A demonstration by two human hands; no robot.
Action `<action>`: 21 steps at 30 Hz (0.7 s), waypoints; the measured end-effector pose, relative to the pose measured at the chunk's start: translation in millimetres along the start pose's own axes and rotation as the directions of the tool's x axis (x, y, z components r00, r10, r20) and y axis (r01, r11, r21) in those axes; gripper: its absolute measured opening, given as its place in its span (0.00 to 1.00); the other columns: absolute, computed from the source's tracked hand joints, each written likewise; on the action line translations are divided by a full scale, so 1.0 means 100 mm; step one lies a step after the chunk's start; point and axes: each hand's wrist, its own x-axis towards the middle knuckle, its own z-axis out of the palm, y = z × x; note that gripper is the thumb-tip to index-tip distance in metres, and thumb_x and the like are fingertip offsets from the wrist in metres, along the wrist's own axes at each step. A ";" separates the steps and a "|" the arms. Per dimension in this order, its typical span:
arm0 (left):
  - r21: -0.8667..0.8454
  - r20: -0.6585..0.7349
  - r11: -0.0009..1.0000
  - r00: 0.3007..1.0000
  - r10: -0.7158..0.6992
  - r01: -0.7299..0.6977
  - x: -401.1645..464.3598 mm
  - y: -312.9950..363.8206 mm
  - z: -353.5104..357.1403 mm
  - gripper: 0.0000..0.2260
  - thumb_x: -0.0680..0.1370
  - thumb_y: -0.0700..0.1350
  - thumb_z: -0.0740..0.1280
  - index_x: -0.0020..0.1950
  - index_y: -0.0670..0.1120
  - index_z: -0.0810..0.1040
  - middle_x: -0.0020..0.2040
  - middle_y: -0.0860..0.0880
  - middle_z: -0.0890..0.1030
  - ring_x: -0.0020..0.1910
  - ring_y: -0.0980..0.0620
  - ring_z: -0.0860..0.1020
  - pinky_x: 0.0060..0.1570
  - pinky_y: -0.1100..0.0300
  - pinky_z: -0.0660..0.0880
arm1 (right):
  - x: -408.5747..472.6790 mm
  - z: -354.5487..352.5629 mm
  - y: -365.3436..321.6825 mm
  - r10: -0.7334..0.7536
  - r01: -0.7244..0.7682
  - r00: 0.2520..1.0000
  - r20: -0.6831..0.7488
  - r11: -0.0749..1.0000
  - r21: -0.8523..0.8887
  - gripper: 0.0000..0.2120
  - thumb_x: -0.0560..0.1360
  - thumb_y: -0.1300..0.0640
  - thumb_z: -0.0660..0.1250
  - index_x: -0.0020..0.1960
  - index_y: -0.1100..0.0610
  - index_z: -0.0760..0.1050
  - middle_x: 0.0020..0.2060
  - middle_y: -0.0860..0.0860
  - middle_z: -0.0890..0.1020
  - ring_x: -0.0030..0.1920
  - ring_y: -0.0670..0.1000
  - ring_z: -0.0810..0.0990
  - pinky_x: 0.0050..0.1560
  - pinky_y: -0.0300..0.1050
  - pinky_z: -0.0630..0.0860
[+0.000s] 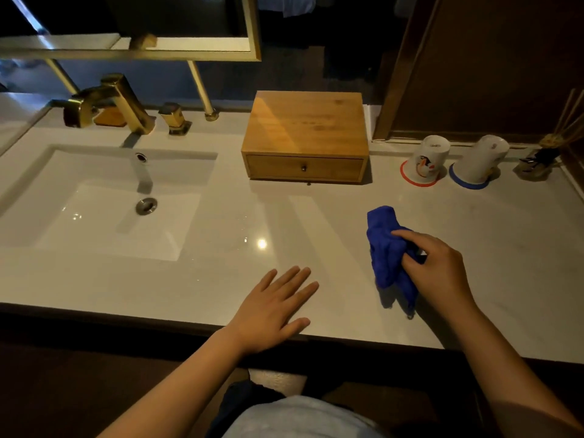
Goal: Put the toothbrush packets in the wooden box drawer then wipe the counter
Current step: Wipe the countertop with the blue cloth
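The wooden box (pixel 305 135) sits at the back of the white counter (pixel 221 279), and everything else is placed from it. Its 1 drawer (pixel 304 167), set in the front face with a small dark knob, is pushed in flush. No toothbrush packets show anywhere on the counter.

In front of the box and a little to its right, the right hand (pixel 434 268) grips a bunched blue cloth (pixel 387 248): thumb and fingers are curled round it, and the cloth's lower folds hang down to touch the counter. Straight in front of the box, at the counter's near edge, the left hand (pixel 275 306) lies flat and released, palm down, fingers spread, holding nothing. The 2 hands are apart, the cloth between them but closer to the right one.

Left of the box is the sunken white sink (pixel 104 203) with its metal drain (pixel 146 206), and behind the sink stands a gold tap (pixel 110 101) with a separate gold handle (pixel 173 118) nearer the box. Right of the box, 2 cups stand upside down on the counter: a penguin cup (pixel 425 161) with a red rim, then a plain cup (pixel 480 162) with a blue rim. Further right again is a reed diffuser (pixel 537 162) at the counter's end.
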 end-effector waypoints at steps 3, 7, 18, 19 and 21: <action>0.018 -0.026 0.998 0.998 0.065 -0.065 -0.23 -0.24 0.00 0.25 0.80 0.59 0.50 0.75 0.53 0.57 0.76 0.50 0.60 0.75 0.50 0.58 0.73 0.52 0.55 | -0.03 0.28 -0.27 0.038 -0.038 0.999 -0.029 0.999 0.000 0.15 0.74 0.64 0.65 0.59 0.53 0.77 0.56 0.55 0.79 0.52 0.48 0.73 0.53 0.42 0.67; 0.001 -0.007 0.991 0.991 0.133 -0.133 -0.56 -0.56 -0.02 0.23 0.79 0.55 0.53 0.74 0.52 0.61 0.74 0.50 0.64 0.73 0.52 0.62 0.69 0.49 0.62 | -0.12 0.71 -0.62 0.087 -0.089 0.994 -0.072 0.996 -0.014 0.16 0.74 0.63 0.65 0.60 0.53 0.77 0.57 0.55 0.79 0.54 0.51 0.74 0.55 0.44 0.70; -0.051 -0.133 0.931 0.921 -0.365 0.361 -1.43 -2.21 -0.47 0.28 0.77 0.59 0.46 0.76 0.52 0.48 0.77 0.51 0.48 0.76 0.54 0.44 0.73 0.48 0.46 | -0.48 1.39 -1.17 -0.046 0.040 0.999 -0.018 0.968 -0.248 0.15 0.75 0.62 0.65 0.61 0.55 0.76 0.58 0.54 0.80 0.58 0.53 0.74 0.58 0.40 0.63; -0.065 -0.109 0.909 0.903 -0.417 0.412 -1.45 -2.36 -0.47 0.28 0.77 0.60 0.45 0.75 0.53 0.46 0.77 0.52 0.45 0.76 0.54 0.42 0.74 0.47 0.44 | -0.48 1.40 -1.18 -0.069 0.064 0.998 -0.007 0.956 -0.288 0.16 0.74 0.63 0.65 0.61 0.55 0.76 0.58 0.54 0.80 0.59 0.55 0.74 0.58 0.41 0.63; -0.080 -0.049 0.881 0.881 -0.470 0.466 -1.51 -2.62 -0.43 0.29 0.76 0.62 0.41 0.76 0.55 0.45 0.77 0.53 0.43 0.76 0.54 0.40 0.74 0.47 0.41 | -0.46 1.39 -1.19 -0.131 0.125 0.991 0.007 0.927 -0.352 0.16 0.74 0.61 0.65 0.61 0.56 0.76 0.58 0.55 0.80 0.59 0.57 0.75 0.59 0.42 0.64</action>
